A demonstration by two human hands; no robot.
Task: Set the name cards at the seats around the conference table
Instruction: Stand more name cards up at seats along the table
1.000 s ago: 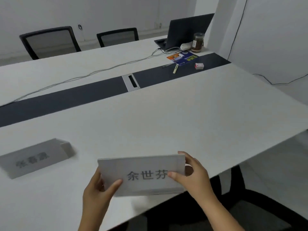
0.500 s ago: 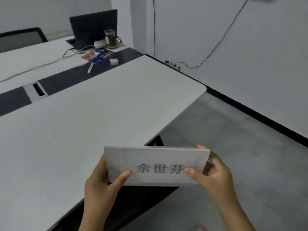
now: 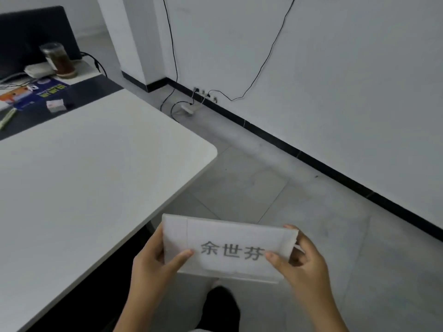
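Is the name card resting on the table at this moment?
No, the name card is held off the table, out over the floor, pinched between the left hand and right hand.

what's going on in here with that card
A person is carrying a white folded paper name card with three printed grey characters, gripping it at both ends: the left hand at its left end, the right hand at its right end. The card is off the white conference table, held over the grey tiled floor beside the table's rounded corner, so it is not yet set down. A glass jar of brown liquid stands at the far end.
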